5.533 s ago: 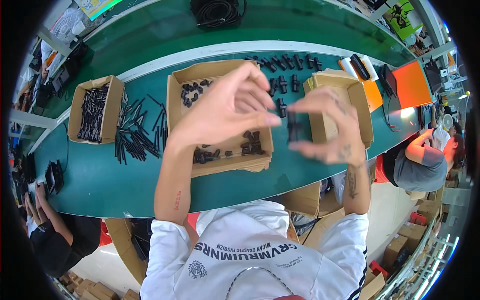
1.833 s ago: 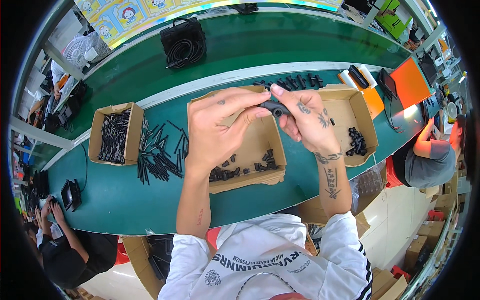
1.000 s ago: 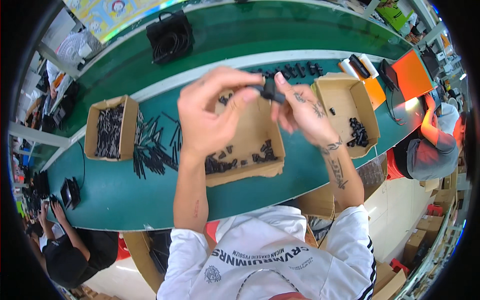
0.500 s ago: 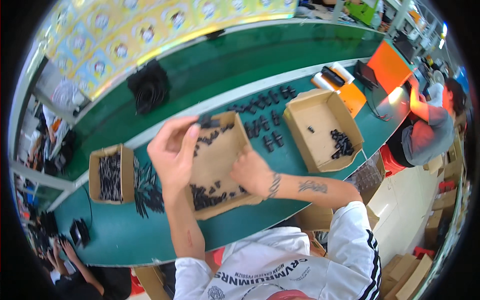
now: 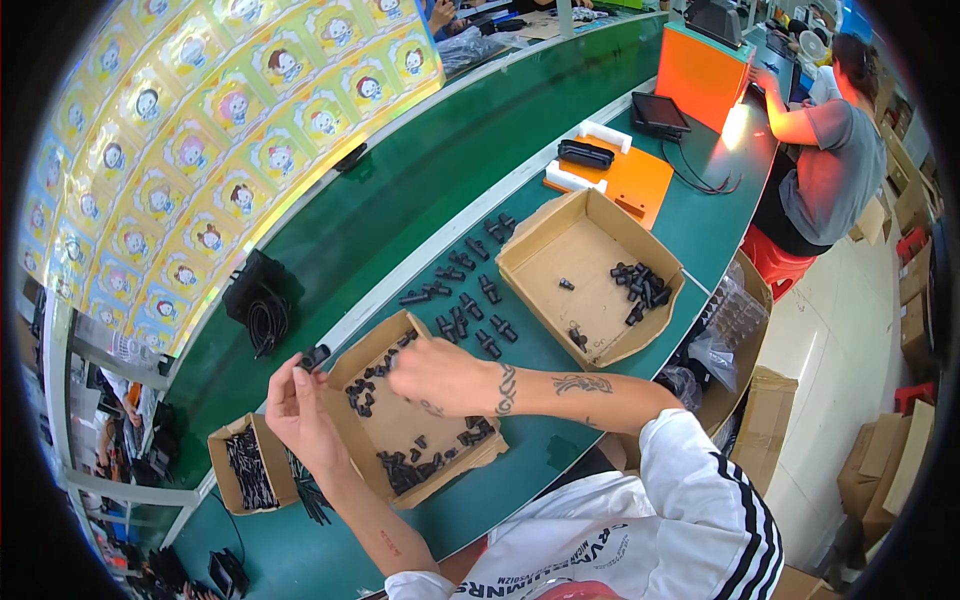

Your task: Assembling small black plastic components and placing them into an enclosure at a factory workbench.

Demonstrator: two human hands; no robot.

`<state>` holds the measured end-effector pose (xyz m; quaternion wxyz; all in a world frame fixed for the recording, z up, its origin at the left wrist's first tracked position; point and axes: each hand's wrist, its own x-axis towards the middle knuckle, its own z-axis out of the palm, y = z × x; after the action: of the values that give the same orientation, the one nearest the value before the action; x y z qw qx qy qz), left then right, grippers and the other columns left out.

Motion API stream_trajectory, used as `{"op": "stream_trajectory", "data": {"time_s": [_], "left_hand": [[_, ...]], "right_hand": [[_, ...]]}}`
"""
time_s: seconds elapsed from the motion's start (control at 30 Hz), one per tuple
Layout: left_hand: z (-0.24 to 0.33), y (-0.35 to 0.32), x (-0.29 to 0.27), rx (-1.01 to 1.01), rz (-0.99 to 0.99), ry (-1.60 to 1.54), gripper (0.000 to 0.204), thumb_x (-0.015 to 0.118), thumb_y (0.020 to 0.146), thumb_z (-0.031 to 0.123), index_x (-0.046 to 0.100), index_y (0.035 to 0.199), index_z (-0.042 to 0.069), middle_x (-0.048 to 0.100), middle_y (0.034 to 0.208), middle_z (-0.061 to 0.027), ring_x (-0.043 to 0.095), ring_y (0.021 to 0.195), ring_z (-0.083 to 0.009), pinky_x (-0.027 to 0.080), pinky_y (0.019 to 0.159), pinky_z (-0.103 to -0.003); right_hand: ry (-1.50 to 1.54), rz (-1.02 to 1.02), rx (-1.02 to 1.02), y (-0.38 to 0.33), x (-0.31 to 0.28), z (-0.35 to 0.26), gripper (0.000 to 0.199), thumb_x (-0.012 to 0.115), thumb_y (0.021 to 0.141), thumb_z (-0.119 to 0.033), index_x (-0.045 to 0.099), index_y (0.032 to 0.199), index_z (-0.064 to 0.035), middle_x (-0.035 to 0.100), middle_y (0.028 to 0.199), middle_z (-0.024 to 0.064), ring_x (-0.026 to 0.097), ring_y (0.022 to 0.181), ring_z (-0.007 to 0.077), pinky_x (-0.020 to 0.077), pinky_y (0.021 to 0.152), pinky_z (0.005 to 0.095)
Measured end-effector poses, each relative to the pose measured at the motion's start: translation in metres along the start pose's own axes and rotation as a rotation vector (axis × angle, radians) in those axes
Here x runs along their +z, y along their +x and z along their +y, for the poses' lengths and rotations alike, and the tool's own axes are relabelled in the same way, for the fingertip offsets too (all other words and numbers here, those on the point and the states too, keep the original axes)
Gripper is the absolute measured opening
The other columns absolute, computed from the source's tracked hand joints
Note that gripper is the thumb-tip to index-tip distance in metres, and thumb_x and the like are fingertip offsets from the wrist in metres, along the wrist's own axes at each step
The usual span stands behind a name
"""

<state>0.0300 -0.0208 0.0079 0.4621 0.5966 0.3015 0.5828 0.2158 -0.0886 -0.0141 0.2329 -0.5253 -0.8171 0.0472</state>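
My left hand point(image 5: 303, 420) is raised at the left edge of a shallow cardboard tray point(image 5: 408, 436), pinching a small black plastic fitting point(image 5: 314, 357) between thumb and fingertips. Over the tray's far right part is my right hand point(image 5: 440, 378), its fingers curled in. Whatever those fingertips hold, if anything, is hidden behind the hand. Small black parts point(image 5: 405, 472) are heaped at the tray's near end, and more lie scattered by its far left side. Beyond the tray, several black fittings point(image 5: 470, 306) stand or lie in loose rows on the green table.
A second cardboard box point(image 5: 545, 262) at the right holds black fittings. To the left, a small box point(image 5: 226, 470) contains thin black strips. Past the fittings are an orange panel point(image 5: 640, 180) and a small screen point(image 5: 660, 113). A co-worker point(image 5: 835, 150) sits at the far right.
The view has swung, showing more of the table's right side. My right hand has shifted toward the tray's far side. My left hand still pinches the black fitting.
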Motion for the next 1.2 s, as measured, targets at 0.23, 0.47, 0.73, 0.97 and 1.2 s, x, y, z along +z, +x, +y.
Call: {"op": "stream_trajectory", "data": {"time_s": [0.23, 0.47, 0.73, 0.97, 1.2], "left_hand": [[-0.004, -0.005, -0.002, -0.043, 0.063, -0.233, 0.022, 0.058, 0.099, 0.011, 0.059, 0.116, -0.004, 0.065, 0.102, -0.0098, 0.059, 0.089, -0.0113, 0.048, 0.084, -0.024], [-0.002, -0.018, 0.016, -0.013, 0.008, -0.221, 0.022, 0.057, 0.1, 0.01, 0.058, 0.116, -0.005, 0.065, 0.105, -0.011, 0.061, 0.091, -0.0124, 0.05, 0.084, -0.024], [0.004, -0.021, 0.02, 0.124, 0.104, -0.114, 0.022, 0.058, 0.1, 0.011, 0.06, 0.114, -0.005, 0.067, 0.101, -0.0119, 0.062, 0.087, -0.0134, 0.049, 0.079, -0.027], [0.013, -0.023, 0.019, 0.113, 0.16, -0.153, 0.021, 0.059, 0.098, 0.007, 0.06, 0.115, -0.006, 0.067, 0.101, -0.0117, 0.064, 0.088, -0.0149, 0.051, 0.079, -0.027], [0.013, -0.025, 0.027, 0.063, 0.165, -0.211, 0.022, 0.062, 0.096, 0.009, 0.062, 0.113, -0.006, 0.069, 0.096, -0.0115, 0.065, 0.082, -0.0138, 0.051, 0.075, -0.026]], "right_hand": [[0.44, 0.762, 0.062, 0.027, -0.05, 0.0, 0.01, 0.066, 0.077, 0.002, 0.069, 0.087, -0.0003, 0.068, 0.083, 0.0146, 0.068, 0.072, 0.0294, 0.0564, 0.062, 0.0354], [0.615, 0.97, -0.103, 0.038, -0.035, -0.009, 0.016, 0.072, 0.074, 0.006, 0.07, 0.089, -0.0009, 0.07, 0.09, 0.0108, 0.07, 0.075, 0.0235, 0.0576, 0.063, 0.0289], [0.569, 0.917, -0.084, 0.035, -0.04, -0.015, 0.016, 0.074, 0.071, 0.005, 0.07, 0.086, -0.0016, 0.068, 0.084, 0.0092, 0.068, 0.069, 0.0222, 0.0557, 0.059, 0.0283], [0.534, 0.974, -0.107, 0.041, -0.041, -0.02, 0.02, 0.075, 0.068, 0.006, 0.072, 0.085, -0.0029, 0.07, 0.078, 0.0089, 0.068, 0.065, 0.02, 0.0536, 0.055, 0.0276], [0.516, 0.974, -0.118, 0.039, -0.04, -0.018, 0.021, 0.078, 0.067, 0.01, 0.074, 0.086, 0.0009, 0.072, 0.086, 0.0114, 0.071, 0.075, 0.0181, 0.0558, 0.065, 0.0261]]}}
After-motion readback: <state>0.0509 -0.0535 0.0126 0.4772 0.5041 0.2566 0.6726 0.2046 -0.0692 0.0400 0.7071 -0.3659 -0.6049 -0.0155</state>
